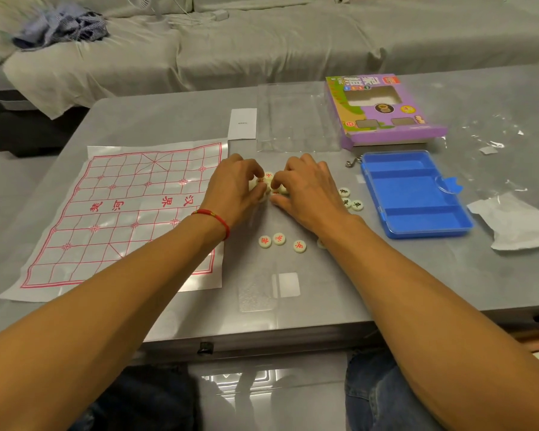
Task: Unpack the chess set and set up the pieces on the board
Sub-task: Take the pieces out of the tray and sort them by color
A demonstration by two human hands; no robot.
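Left hand (235, 185): fingers curled, pinching round pieces in the heap (269, 185) on the surface (324, 290), just right of the board (122, 213).
Right hand (308, 194): fingers bent onto the same heap.
Risk: I think the smooth discs may slip and roll off the surface, or the thin board sheet may shift if an arm drags it.
Red pieces near me (279, 241): three.
Dark pieces (350, 200) by the blue case (414, 194): three.
Heap: count hidden by the fingers.
Board: no pieces on it yet.
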